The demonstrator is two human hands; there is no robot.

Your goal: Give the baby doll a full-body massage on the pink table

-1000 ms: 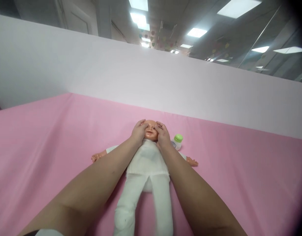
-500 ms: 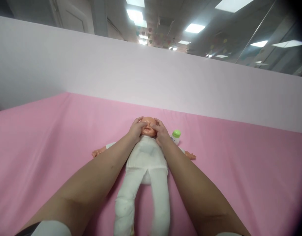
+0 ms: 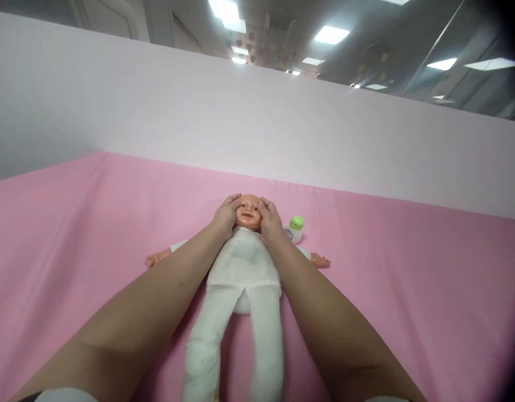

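Doll [image 3: 244, 262] lies face up at frame centre, head toward the top, legs running to the bottom edge. White suit, bare arms spread left and right.
Left hand [image 3: 224, 216]: cupped on the left side of the doll's head, fingers curled over the temple, holding it.
Right hand [image 3: 270, 222]: same on the right side, cupped and touching. Face shows between the two hands.
Only container: small bottle [image 3: 294, 229], white body, green cap on, upright, just right of the right hand and above the doll's arm. Can't tell what's inside, or whether it touches the hand.
Surface: pink sheet [image 3: 408, 279] across the whole lower half of the frame, smooth.
Behind it a pale wall panel [image 3: 157, 111] spans the middle band. Top of frame: ceiling with lit light panels [image 3: 332, 34], glass partition in the upper right.
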